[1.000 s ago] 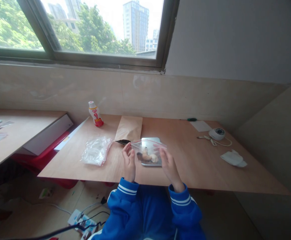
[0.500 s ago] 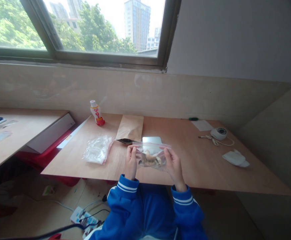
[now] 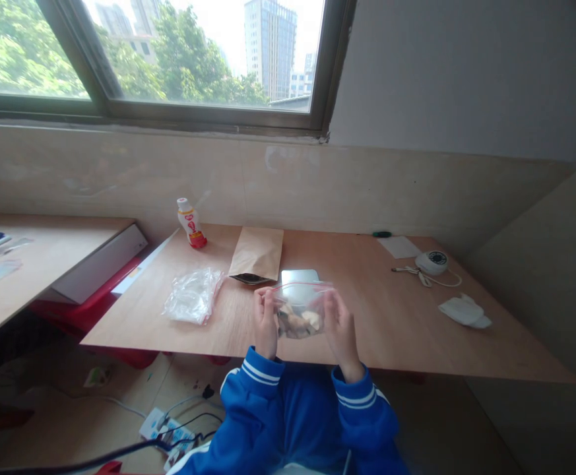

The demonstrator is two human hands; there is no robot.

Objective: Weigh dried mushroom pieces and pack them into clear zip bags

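Note:
Between my hands, above the front of the table, hangs a clear zip bag point(image 3: 298, 324) with a reddish seal strip along its top. Inside it lie several brown and cream dried pieces whose kind I cannot make out. My left hand point(image 3: 266, 320) pinches the bag's upper left corner. The upper right corner is gripped by my right hand point(image 3: 340, 326), slightly blurred. Just behind the bag is a pale flat scale-like device point(image 3: 299, 276), partly covered by it. A brown paper pouch point(image 3: 258, 253) lies further back, its dark mouth facing me.
On the table point(image 3: 386, 330), a pile of clear plastic bags point(image 3: 193, 295) lies left, with a red and white bottle point(image 3: 191, 224) behind. To the right are a white dome camera point(image 3: 432, 262) with cable, a crumpled white tissue point(image 3: 464, 311), paper point(image 3: 399, 247) and a green object point(image 3: 381, 234).
My hands have drawn slightly closer together, and the bag's top edge now bows instead of being stretched straight. The pieces inside have shifted.

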